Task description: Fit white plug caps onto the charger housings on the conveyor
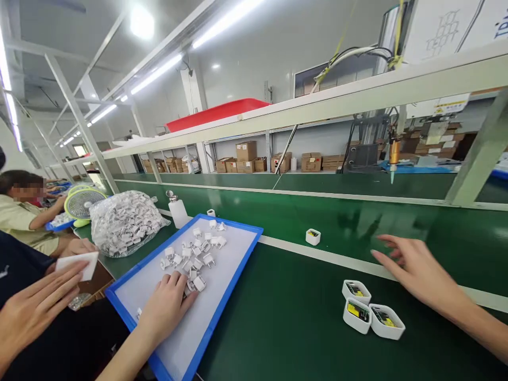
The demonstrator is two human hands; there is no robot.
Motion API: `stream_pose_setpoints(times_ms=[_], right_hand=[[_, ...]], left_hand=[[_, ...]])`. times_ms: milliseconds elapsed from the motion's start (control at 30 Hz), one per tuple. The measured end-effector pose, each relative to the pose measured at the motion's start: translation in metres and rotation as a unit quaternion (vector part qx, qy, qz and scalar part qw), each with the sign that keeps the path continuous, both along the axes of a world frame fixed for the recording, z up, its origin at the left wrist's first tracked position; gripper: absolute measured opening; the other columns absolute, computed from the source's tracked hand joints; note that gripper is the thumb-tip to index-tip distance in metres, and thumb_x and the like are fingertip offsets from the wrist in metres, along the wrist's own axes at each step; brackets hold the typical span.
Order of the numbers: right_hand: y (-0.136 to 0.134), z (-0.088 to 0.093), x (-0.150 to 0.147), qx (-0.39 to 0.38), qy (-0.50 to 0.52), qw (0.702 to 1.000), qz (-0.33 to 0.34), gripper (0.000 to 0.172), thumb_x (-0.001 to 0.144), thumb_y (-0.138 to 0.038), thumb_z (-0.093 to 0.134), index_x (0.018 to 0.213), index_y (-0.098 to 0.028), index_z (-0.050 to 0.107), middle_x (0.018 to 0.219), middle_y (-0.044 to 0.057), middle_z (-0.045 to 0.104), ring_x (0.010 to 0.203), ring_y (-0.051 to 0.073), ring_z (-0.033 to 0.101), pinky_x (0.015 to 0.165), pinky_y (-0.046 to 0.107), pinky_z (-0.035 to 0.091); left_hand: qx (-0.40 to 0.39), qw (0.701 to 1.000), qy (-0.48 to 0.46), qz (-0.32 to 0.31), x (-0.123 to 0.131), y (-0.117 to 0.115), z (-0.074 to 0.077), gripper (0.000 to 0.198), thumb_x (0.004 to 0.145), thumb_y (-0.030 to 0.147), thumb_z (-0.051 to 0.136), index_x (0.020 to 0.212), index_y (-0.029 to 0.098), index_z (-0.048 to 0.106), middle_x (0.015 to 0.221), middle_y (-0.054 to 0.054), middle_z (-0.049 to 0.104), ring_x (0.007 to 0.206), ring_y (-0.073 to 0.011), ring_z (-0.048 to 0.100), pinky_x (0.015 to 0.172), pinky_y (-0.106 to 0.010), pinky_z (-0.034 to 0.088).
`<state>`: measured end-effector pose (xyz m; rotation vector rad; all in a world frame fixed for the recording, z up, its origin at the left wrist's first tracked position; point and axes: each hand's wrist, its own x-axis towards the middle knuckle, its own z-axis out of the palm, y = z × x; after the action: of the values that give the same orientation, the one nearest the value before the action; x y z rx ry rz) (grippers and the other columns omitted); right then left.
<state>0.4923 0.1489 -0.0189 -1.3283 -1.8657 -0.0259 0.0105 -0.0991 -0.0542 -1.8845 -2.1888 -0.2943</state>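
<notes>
My left hand (169,304) is over the blue-rimmed tray (234,270), fingers bent down into a pile of small white plug pieces (197,247) with metal pins. One white plug piece (189,287) shows between its thumb and forefinger; the fingertips are partly hidden. My right hand (413,264) hovers above the green bench at the right, fingers apart and holding nothing. In front of it sit three open white charger housings (357,316) with a circuit board and yellow parts inside. A single similar housing (313,237) stands farther back on the green belt.
A co-worker's hands (39,307) hold a white square piece (81,264) at the left. Behind are a bag of white parts (125,222), a green fan (84,202) and a white bottle (178,212). A shelf frame (254,123) crosses above; a dispensing nozzle (392,159) hangs back right.
</notes>
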Motion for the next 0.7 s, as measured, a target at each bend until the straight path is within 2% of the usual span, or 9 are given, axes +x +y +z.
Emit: stream_pose_setpoints(times_ms=[67,133,233,300,367,433,500,600,700], right_hand=[[0.032,-0.008,-0.019,-0.054,-0.042,0.997,0.042,0.057,0.094,-0.050,0.062,0.130,-0.006,0.066,0.102,0.021,0.063,0.082,0.021,0.070,0.066,0.028,0.051],[0.062,-0.016,-0.040,-0.058,-0.076,0.994,0.058,0.065,0.093,-0.057,0.059,0.139,-0.011,0.061,0.111,0.023,0.061,0.091,0.025,0.069,0.070,0.033,0.049],[0.092,-0.027,-0.054,-0.067,-0.103,0.989,0.081,0.058,0.084,-0.059,0.068,0.119,-0.013,0.076,0.107,0.020,0.065,0.092,0.027,0.066,0.074,0.038,0.044],[0.100,-0.033,-0.054,-0.072,-0.114,0.985,0.108,0.050,0.080,-0.054,0.072,0.108,-0.013,0.080,0.103,0.019,0.068,0.093,0.026,0.065,0.078,0.039,0.043],[0.103,-0.036,-0.052,-0.061,-0.123,0.984,0.111,0.054,0.077,-0.052,0.076,0.117,-0.015,0.077,0.110,0.021,0.068,0.101,0.027,0.064,0.082,0.039,0.042],[0.106,-0.039,-0.051,-0.063,-0.139,0.982,0.110,0.062,0.076,-0.051,0.077,0.131,-0.023,0.070,0.128,0.022,0.063,0.114,0.029,0.062,0.085,0.041,0.042],[0.111,-0.043,-0.053,-0.097,-0.151,0.973,0.148,0.056,0.079,-0.047,0.075,0.132,-0.030,0.068,0.137,0.017,0.062,0.121,0.027,0.060,0.088,0.040,0.042],[0.116,-0.046,-0.055,-0.133,-0.124,0.960,0.212,0.049,0.079,-0.043,0.067,0.122,-0.020,0.075,0.124,0.014,0.070,0.111,0.018,0.066,0.088,0.032,0.043],[0.103,-0.029,-0.057,-0.114,-0.048,0.976,0.181,0.058,0.070,-0.050,0.066,0.110,-0.010,0.078,0.113,0.018,0.073,0.098,0.019,0.071,0.082,0.033,0.047]], left_hand=[[-0.001,1.000,0.019,0.004,-0.001,0.004,-0.004,0.026,0.102,0.043,0.044,0.105,0.022,0.060,0.105,-0.010,0.064,0.093,-0.0312,0.062,0.080,-0.044,0.053],[0.005,1.000,0.027,0.011,0.000,0.006,-0.007,0.031,0.102,0.048,0.042,0.104,0.022,0.060,0.104,-0.010,0.064,0.093,-0.0316,0.062,0.080,-0.044,0.053],[0.007,0.999,0.020,0.024,0.005,0.008,-0.005,0.036,0.104,0.050,0.035,0.100,0.022,0.058,0.105,-0.010,0.064,0.095,-0.0316,0.062,0.084,-0.047,0.053],[0.000,0.999,0.017,0.036,0.010,0.009,0.001,0.039,0.104,0.049,0.032,0.097,0.021,0.057,0.104,-0.011,0.064,0.096,-0.0319,0.061,0.087,-0.049,0.053],[-0.005,0.999,0.018,0.047,0.017,0.008,0.009,0.039,0.104,0.049,0.032,0.095,0.021,0.057,0.104,-0.012,0.064,0.096,-0.0315,0.062,0.088,-0.050,0.053],[-0.002,0.998,0.026,0.055,0.025,0.007,0.019,0.036,0.104,0.048,0.034,0.095,0.022,0.057,0.105,-0.010,0.064,0.099,-0.0303,0.063,0.089,-0.047,0.053],[0.008,0.998,0.037,0.057,0.033,0.004,0.029,0.033,0.103,0.046,0.035,0.096,0.024,0.057,0.107,-0.009,0.064,0.103,-0.0284,0.064,0.090,-0.042,0.053],[0.028,0.997,0.048,0.055,0.044,0.001,0.039,0.031,0.103,0.045,0.035,0.093,0.026,0.058,0.104,-0.007,0.065,0.100,-0.0268,0.066,0.086,-0.039,0.054],[0.055,0.996,0.045,0.044,0.049,-0.001,0.045,0.031,0.102,0.045,0.037,0.089,0.026,0.058,0.097,-0.006,0.065,0.093,-0.0259,0.067,0.080,-0.038,0.055]])
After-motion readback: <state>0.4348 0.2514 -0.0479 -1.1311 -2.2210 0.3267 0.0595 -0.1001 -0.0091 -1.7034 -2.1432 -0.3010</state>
